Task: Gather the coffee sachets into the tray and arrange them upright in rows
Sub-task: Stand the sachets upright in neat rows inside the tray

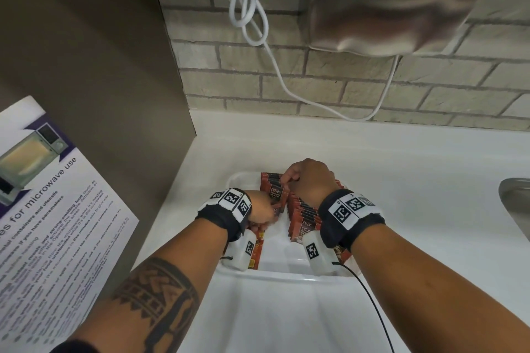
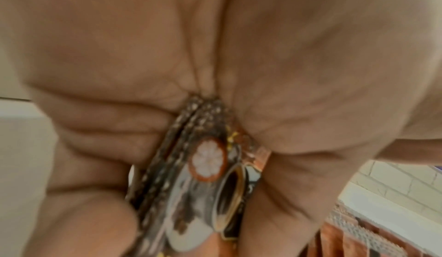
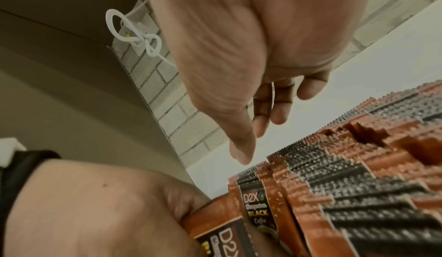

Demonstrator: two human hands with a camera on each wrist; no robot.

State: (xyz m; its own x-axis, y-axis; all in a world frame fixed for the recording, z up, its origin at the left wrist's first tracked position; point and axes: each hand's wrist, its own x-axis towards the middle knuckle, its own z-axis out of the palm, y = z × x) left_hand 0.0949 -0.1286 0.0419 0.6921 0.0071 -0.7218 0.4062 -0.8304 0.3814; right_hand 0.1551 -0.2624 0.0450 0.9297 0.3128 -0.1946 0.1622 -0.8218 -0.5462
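A white tray sits on the white counter. A row of red and black D2X coffee sachets stands upright along its right side, seen close in the right wrist view. My left hand grips a small bundle of sachets between fingers and thumb at the tray's left middle. More sachets lie flat beneath that wrist. My right hand hovers over the far end of the row, its thumb pointing down at the sachet tops and nothing held in it.
A brown side panel with a microwave poster stands close on the left. A brick wall at the back carries a steel hand dryer and a looped white cable. A sink edge lies at the right.
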